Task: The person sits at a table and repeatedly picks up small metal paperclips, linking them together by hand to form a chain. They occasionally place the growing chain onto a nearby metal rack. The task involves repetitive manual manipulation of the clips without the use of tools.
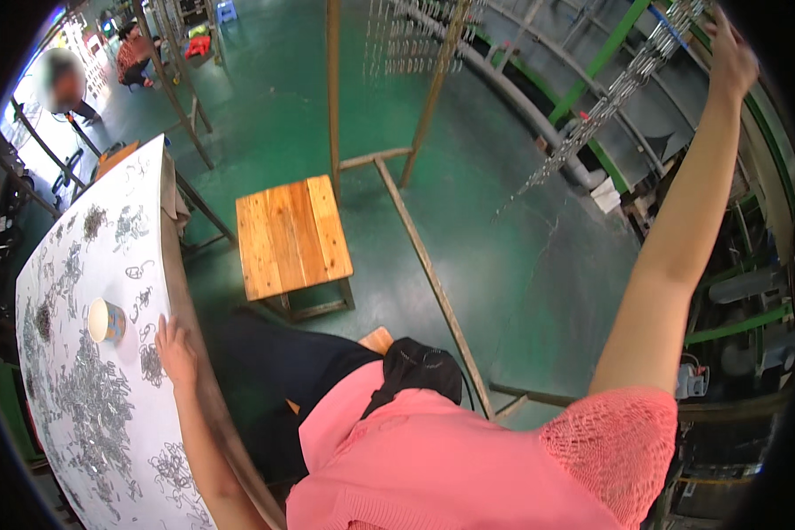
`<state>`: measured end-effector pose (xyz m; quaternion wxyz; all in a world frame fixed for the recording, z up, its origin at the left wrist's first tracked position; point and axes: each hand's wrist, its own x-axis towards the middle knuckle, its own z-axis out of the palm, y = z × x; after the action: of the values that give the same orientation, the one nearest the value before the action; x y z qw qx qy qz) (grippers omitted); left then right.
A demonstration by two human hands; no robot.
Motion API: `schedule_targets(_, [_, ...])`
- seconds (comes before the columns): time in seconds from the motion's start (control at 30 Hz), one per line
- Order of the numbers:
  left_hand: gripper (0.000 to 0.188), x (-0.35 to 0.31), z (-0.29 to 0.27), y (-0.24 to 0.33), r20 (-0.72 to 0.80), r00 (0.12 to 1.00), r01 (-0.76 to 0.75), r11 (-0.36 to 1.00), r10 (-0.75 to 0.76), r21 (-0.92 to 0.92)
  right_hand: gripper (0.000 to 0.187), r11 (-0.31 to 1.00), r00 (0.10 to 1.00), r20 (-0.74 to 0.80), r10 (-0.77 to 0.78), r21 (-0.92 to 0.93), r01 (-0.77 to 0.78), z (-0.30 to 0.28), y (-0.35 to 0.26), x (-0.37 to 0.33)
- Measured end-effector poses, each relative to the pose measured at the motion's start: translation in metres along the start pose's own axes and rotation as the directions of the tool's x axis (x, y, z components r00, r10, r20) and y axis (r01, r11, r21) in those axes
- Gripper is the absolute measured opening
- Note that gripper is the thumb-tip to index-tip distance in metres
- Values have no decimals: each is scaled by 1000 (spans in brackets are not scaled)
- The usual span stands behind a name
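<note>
My left hand [177, 353] rests at the near edge of a white-topped table [141, 305], its fingers apart and holding nothing. Beside it lie loose small dark metal wire pieces [152, 364]. A paper cup [106, 321] stands upright on the tabletop, a little left of that hand. My right arm reaches up to the far right, where my right hand [735, 64] has its fingers bent close to the upper end of a hanging bundle of linked metal pieces [623, 93]. What those fingers grip, if anything, is too small to make out.
A wooden stool [293, 237] stands on the green floor, right of the table. A wooden frame [420, 256] stretches behind and beside it. More metal strands [411, 53] hang at the back. Pipes and green bars [596, 159] line the right side. Two people are at the far left.
</note>
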<state>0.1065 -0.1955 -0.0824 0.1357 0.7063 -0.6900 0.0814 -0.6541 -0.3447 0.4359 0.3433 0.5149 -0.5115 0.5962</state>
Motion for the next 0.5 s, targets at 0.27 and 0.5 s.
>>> schedule_targets(0.27, [17,-5,-1,1,26,1000,0,999,-1,53,14,795,792,305,529,147,-588,-5,52,-384])
schedule_targets(0.5, [18,-4,-6,4,46,999,-12,996,8,85,18,618,551,292,782,-246,-747,21,60,-515])
